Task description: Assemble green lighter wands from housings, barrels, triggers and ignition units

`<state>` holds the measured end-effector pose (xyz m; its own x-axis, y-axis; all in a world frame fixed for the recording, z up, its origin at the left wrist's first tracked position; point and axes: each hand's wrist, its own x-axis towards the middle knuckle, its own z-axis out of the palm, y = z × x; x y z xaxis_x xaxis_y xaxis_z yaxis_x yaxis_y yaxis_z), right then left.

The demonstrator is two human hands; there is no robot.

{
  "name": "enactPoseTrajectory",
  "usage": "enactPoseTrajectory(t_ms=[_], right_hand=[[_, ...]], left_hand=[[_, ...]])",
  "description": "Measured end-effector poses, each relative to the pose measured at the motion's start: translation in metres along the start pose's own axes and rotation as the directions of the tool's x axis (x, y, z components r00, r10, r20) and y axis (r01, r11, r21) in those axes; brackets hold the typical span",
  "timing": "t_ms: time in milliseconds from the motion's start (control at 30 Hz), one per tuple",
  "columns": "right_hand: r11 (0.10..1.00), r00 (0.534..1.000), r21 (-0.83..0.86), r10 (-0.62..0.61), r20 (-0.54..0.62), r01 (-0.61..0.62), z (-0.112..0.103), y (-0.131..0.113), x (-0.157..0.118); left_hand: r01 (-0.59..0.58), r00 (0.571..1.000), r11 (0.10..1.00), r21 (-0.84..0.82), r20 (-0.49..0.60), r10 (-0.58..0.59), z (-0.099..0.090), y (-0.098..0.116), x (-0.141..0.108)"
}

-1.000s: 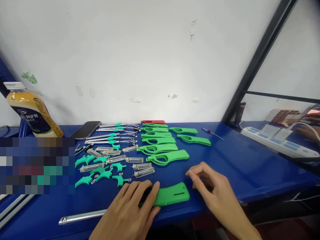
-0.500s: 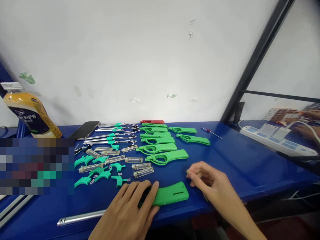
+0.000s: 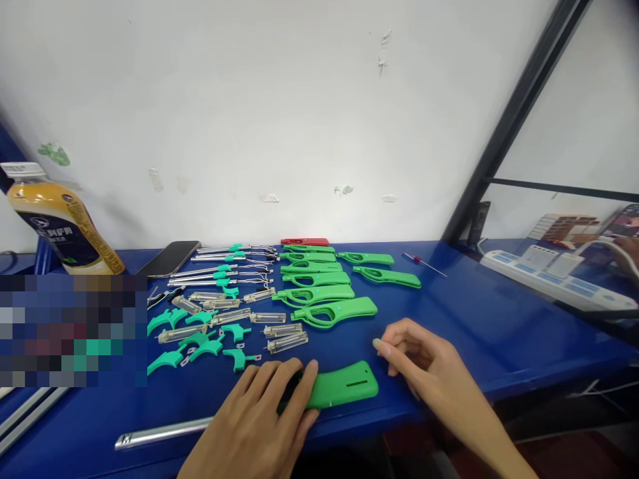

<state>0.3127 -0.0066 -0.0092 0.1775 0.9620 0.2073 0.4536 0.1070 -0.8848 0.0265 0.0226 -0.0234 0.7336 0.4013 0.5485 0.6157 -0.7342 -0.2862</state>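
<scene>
The left hand lies palm down, fingers bent around the green lighter at the bottom middle; the right hand, lower right, has curled fingers; I cannot tell if it pinches anything; flat green handles lie mid-frame.

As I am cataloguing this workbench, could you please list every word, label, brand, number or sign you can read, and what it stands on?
No text can be read with certainty.
Bottle, dark label: large Chinese characters, too blurred to quote.
Bottle, amber side: small print, too small.
Green casing under the left hand: no lettering visible.
</scene>
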Motion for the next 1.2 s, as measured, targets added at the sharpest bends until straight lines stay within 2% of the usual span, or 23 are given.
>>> enactPoseTrajectory(t_ms=[367,567,833,1000,1200], right_hand=[[0.997,0.997,-0.023,-0.071,0.0,0.071,0.0001,-0.0074,-0.0052],[1.0,1.0,0.025,0.004,0.024,-0.005,-0.0028,-0.0082,-0.0049],[0.993,0.993,0.106,0.039,0.109,-0.05,-0.0063,-0.0026,-0.003],[0.997,0.996,0.068,0.018,0.09,-0.024,-0.0054,0.0013,-0.0031],[0.998,0.998,-0.018,-0.056,0.019,0.057,-0.0035,-0.0072,-0.0033]], left_hand=[[-0.004,1.0,1.0,-0.007,0.006,0.004,-0.0002,0.0001,-0.0004],[-0.006,1.0,1.0,-0.007,0.008,0.006,-0.0012,-0.0002,0.0],[-0.013,1.0,1.0,0.01,0.005,0.013,-0.0002,0.0004,-0.0005],[-0.016,1.0,1.0,0.013,0.008,0.016,-0.0009,-0.0002,-0.0017],[-0.023,1.0,1.0,0.021,0.0,0.023,0.0004,0.0011,-0.0014]])
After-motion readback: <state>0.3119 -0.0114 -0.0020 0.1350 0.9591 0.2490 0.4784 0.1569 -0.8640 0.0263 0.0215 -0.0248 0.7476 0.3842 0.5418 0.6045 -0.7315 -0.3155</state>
